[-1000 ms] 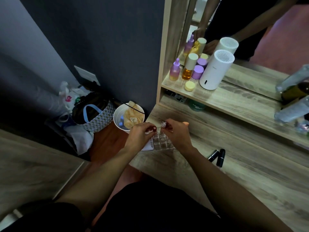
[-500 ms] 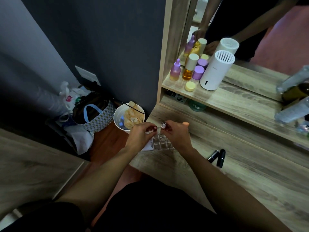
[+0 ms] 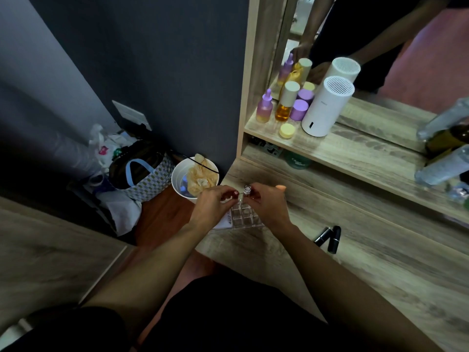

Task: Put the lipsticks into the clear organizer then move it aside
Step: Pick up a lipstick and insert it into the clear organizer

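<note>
The clear organizer (image 3: 243, 217), a small grid of square cells, stands near the left end of the wooden vanity top (image 3: 380, 275). My right hand (image 3: 269, 207) pinches a silver-capped lipstick (image 3: 247, 190) upright over the organizer's back cells. My left hand (image 3: 212, 204) is at the organizer's left side, fingers closed on a dark red lipstick (image 3: 234, 193). Two black lipsticks (image 3: 328, 237) lie on the top to the right, apart from both hands.
A raised shelf holds a white cylinder device (image 3: 326, 107), purple and amber bottles (image 3: 284, 105), a yellow jar (image 3: 286, 130). Clear bottles (image 3: 444, 148) lean at far right. Below left on the floor sit a white bin (image 3: 194, 177) and a checked bag (image 3: 149, 179).
Both hands stay at the organizer. The silver-capped lipstick has sunk slightly toward the back cells; the left hand's fingers have shifted a little.
</note>
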